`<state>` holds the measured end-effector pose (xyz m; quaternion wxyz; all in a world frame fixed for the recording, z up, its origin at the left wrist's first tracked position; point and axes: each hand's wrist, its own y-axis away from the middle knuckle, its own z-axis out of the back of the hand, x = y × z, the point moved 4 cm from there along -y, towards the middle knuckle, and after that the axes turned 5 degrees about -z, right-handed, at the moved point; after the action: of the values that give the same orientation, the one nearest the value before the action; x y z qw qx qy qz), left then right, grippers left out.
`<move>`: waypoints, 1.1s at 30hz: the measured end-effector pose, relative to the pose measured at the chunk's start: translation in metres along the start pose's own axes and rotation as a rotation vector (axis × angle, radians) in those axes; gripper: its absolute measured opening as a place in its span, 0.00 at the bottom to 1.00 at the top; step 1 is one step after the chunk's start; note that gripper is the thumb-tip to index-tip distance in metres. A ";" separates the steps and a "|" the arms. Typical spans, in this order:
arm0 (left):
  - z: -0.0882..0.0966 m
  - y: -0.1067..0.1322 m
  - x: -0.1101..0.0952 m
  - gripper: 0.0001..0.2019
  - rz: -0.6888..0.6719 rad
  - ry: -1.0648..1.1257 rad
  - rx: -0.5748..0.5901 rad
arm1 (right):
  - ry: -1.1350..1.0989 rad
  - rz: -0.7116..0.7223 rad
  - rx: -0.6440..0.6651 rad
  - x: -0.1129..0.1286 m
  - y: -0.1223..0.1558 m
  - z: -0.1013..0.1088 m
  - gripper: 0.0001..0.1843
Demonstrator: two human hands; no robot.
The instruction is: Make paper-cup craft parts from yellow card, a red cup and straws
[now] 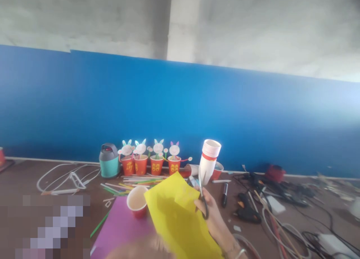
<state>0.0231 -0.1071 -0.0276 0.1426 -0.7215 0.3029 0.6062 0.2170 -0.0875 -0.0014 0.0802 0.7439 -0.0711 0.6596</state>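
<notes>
A sheet of yellow paper (180, 214) is held up at a slant over the front of the table. My left hand (143, 247) is at its lower left edge, blurred and partly cut off by the frame, closed on the paper. My right hand (212, 214) grips a pair of scissors (204, 204) with dark handles; the blades point up and away beside the paper's right corner. The right fingertips touch or nearly touch the paper's edge. Purple paper (119, 221) lies underneath on the left, with a red-and-white paper cup (137, 201) standing on it.
Red cups with rabbit faces (156, 164) line the back beside a teal container (109, 161). Colored sticks (143, 181) lie before them. Stacked paper cups (209, 157), a black marker (224, 194), a glue gun (246, 210) and tangled cables (292, 229) are on the right.
</notes>
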 end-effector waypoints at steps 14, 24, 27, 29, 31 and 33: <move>0.002 -0.042 -0.065 0.16 -0.334 0.089 -0.518 | 0.050 0.165 0.130 0.028 -0.017 -0.023 0.17; 0.001 -0.053 -0.056 0.18 -0.282 0.467 -0.572 | 0.132 0.134 0.362 0.001 -0.006 -0.068 0.21; -0.005 -0.053 -0.054 0.17 -0.279 0.462 -0.500 | 0.130 0.169 0.342 -0.001 -0.007 -0.068 0.21; -0.009 -0.054 -0.055 0.16 -0.292 0.436 -0.445 | 0.124 0.174 0.316 -0.002 -0.007 -0.065 0.22; -0.011 -0.054 -0.057 0.16 -0.310 0.412 -0.415 | 0.129 0.179 0.306 -0.003 -0.008 -0.064 0.22; -0.011 -0.053 -0.058 0.15 -0.314 0.396 -0.419 | 0.133 0.180 0.305 -0.002 -0.008 -0.064 0.22</move>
<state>0.0594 -0.0569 0.0221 0.0210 -0.8767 0.0785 0.4741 0.1564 -0.0657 0.0037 -0.0884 0.6930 -0.0312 0.7148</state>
